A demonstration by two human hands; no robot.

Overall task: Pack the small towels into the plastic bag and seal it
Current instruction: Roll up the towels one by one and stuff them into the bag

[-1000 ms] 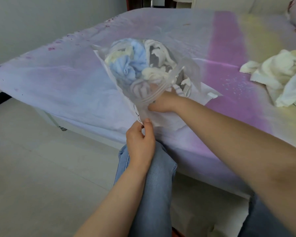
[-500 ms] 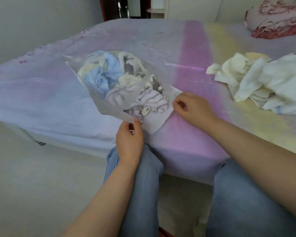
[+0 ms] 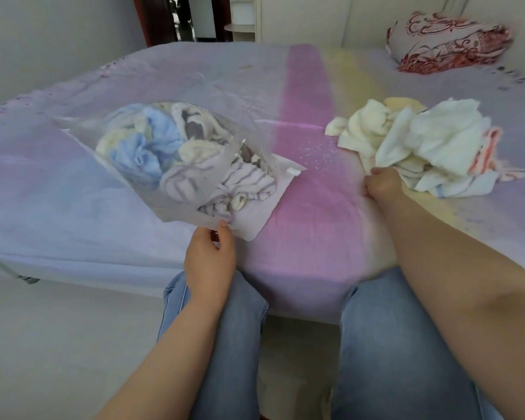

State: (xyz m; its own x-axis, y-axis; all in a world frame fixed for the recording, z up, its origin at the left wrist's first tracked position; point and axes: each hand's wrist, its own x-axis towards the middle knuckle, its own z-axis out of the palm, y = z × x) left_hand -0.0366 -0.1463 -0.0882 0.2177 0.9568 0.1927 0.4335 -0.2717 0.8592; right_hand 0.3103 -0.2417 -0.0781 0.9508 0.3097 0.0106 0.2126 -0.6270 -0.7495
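Your left hand (image 3: 210, 259) pinches the bag's (image 3: 176, 165) open edge; your right hand (image 3: 382, 184) grips a towel (image 3: 388, 150) in the pile on the bed (image 3: 309, 225).

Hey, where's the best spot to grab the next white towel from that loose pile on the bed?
Probably the near corner of the white towel, where the right hand already closes on it. That fold sticks out from the pile toward the person, so come from the near side and pull toward the bag.
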